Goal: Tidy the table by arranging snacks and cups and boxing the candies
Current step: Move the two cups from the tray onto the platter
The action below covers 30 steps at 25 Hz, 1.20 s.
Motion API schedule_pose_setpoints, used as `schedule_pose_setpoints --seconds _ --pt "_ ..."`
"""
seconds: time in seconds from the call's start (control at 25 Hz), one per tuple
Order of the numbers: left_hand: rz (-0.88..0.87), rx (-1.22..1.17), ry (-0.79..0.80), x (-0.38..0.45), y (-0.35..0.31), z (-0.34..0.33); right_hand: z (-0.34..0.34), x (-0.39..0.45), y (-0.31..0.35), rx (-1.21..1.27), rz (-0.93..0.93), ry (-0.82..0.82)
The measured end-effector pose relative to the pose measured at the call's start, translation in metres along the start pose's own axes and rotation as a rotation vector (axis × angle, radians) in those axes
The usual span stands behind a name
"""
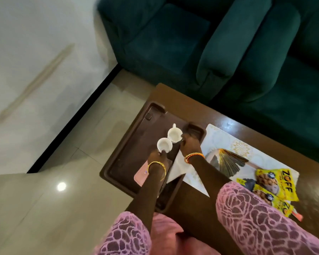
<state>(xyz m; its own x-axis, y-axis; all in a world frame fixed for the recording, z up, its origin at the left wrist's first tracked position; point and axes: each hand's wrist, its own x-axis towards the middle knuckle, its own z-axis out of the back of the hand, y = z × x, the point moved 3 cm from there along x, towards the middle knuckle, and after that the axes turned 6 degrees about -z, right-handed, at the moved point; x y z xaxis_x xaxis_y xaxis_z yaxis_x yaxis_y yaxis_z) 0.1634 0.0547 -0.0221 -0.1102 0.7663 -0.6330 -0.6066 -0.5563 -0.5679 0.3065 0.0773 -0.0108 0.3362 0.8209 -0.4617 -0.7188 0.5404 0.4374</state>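
Two white cups stand close together on a dark brown tray [129,144] at the left end of the wooden table [195,105]. My left hand [157,156] grips the nearer cup [164,144] at its near side. My right hand [189,142] holds the farther cup [174,135] at its right rim; its handle points away from me. Yellow snack packets [276,184] lie on the patterned mat [226,140] to the right. No candies or box can be made out.
A pink phone [140,176] lies on the tray under my left wrist. A white napkin [179,168] and a fan of dark sticks [226,161] rest by my right forearm. A green sofa [228,43] stands beyond the table. Tiled floor lies to the left.
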Motion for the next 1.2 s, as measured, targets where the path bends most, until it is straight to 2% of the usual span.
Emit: schedule_pose_setpoints --seconds 0.2,0.4,0.6,0.8,0.92,1.0,1.08,1.2 --pt "0.245 0.062 0.061 0.030 0.002 -0.021 -0.022 0.048 -0.005 0.085 -0.236 -0.013" --pt "0.353 0.062 0.138 0.041 0.008 -0.028 -0.039 0.051 -0.014 0.273 -0.387 -0.017" --pt "0.293 0.043 0.167 0.040 0.005 -0.027 -0.029 0.037 -0.023 0.463 -0.518 -0.070" --pt "0.173 0.061 0.060 0.010 -0.011 -0.017 0.007 -0.003 -0.053 0.739 -0.619 -0.146" --pt "0.057 0.148 0.025 -0.015 -0.026 -0.021 0.031 -0.047 -0.090 0.925 -0.664 -0.243" --pt "-0.032 0.221 0.052 -0.039 -0.037 -0.034 0.044 -0.083 -0.128 0.886 -0.685 -0.320" --pt "-0.093 0.243 0.073 -0.063 -0.041 -0.055 0.057 -0.115 -0.170 0.726 -0.672 -0.357" --pt "-0.067 0.268 0.134 -0.095 -0.036 -0.087 0.079 -0.141 -0.227 0.437 -0.590 -0.352"
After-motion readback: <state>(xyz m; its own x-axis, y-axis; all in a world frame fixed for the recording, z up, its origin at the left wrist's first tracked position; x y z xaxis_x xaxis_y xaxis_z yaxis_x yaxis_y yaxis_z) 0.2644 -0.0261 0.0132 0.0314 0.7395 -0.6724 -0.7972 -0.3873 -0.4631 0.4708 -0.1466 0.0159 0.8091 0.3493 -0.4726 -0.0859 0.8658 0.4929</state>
